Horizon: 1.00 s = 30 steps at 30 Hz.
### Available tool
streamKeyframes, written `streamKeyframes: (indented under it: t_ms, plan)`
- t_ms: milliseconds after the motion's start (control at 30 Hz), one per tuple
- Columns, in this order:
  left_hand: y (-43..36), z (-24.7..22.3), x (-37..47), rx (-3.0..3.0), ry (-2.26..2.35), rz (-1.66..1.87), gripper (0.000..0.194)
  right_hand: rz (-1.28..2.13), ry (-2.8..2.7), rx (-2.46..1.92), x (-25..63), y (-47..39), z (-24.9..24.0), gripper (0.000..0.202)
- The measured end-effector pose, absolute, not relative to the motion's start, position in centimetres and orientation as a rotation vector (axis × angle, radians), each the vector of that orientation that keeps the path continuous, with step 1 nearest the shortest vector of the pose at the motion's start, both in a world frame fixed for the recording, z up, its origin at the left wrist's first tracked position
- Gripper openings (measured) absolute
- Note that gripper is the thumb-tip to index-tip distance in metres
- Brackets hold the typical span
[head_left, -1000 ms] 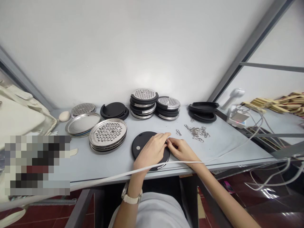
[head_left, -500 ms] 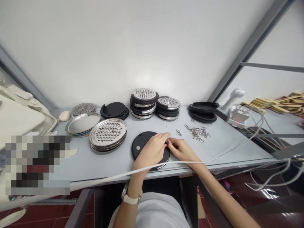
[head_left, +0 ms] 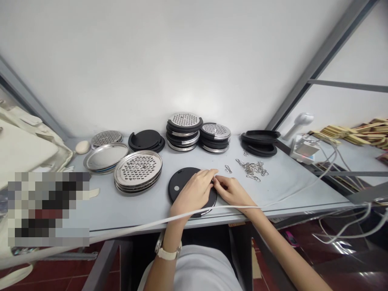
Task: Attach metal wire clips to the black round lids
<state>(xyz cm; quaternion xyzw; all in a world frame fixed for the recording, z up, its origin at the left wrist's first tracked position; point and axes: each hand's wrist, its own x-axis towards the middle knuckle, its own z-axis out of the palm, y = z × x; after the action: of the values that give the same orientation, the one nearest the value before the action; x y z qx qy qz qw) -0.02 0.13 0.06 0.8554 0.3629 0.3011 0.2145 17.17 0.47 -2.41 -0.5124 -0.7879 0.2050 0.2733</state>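
A flat black round holder point(head_left: 182, 178) lies near the table's front edge, a grey dot on its left part and a shiny metal rim showing at the lower right. Across its right half rests my left hand point(head_left: 194, 192), fingers closed at the rim. My right hand point(head_left: 232, 190) meets it there, thumb and forefinger pinched at the right rim. A small bright bit shows between the fingertips; its kind is hidden. Just beyond the hands lies a single metal clip point(head_left: 228, 169), with a pile of similar clips point(head_left: 251, 167) to the right.
Round metal graters point(head_left: 138, 169) are stacked at left beside plain metal discs point(head_left: 106, 156). Behind stand stacks of graters in black holders point(head_left: 184, 125) and loose black holders point(head_left: 260, 143). A white cable point(head_left: 145, 223) crosses the front. A handheld scanner point(head_left: 300, 121) stands at right.
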Motion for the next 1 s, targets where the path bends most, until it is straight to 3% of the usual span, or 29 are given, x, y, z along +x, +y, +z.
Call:
streamKeyframes:
  t_ms: [1000]
  plan:
    - [0.18,0.05,-0.02,2.377,0.999,0.841,0.042,0.55,-2.136,-1.381,17.27,0.61,-2.54,0.036]
